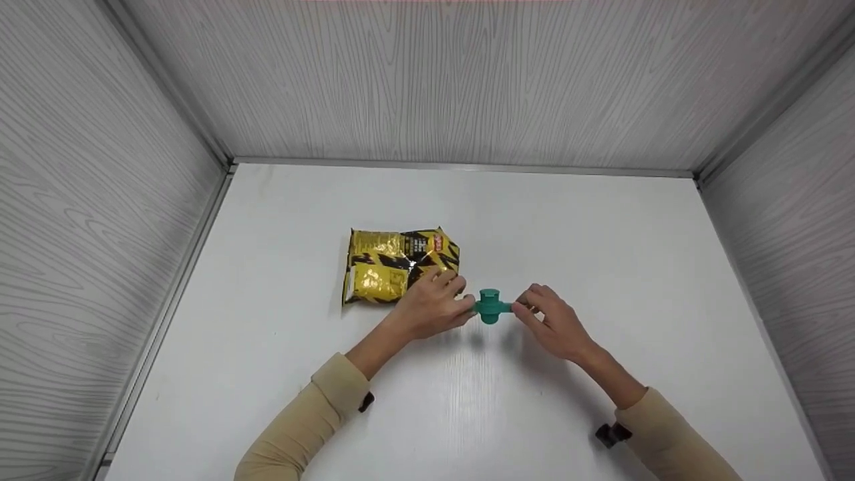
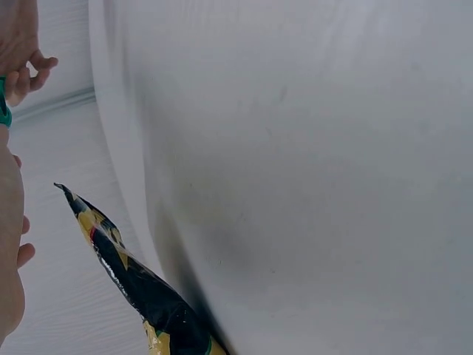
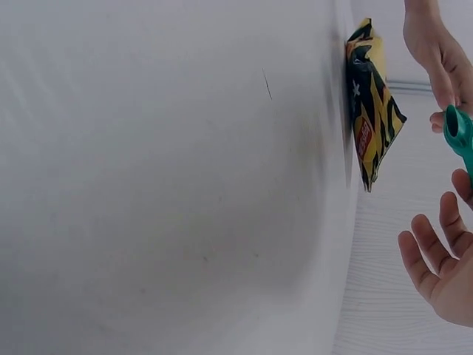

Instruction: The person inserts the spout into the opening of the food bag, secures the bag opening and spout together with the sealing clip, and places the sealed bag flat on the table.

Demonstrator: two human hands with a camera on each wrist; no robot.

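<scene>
A teal green plastic clip (image 1: 491,306) with a round cap on top is held just above the white table, between both hands. My left hand (image 1: 466,304) pinches its left end and my right hand (image 1: 520,309) pinches its right end. In the right wrist view the clip (image 3: 460,132) shows at the right edge; my right hand's other fingers (image 3: 432,255) are spread below it, and the left hand (image 3: 437,48) is above. A yellow and black snack bag (image 1: 398,264) lies flat just behind the left hand. The left wrist view shows the bag's edge (image 2: 140,288).
The white table (image 1: 601,234) is boxed in by grey wood-grain walls on the left (image 1: 87,220), back (image 1: 467,80) and right (image 1: 795,220). Both arms wear beige sleeves (image 1: 314,421) with a black wrist mount (image 1: 611,434).
</scene>
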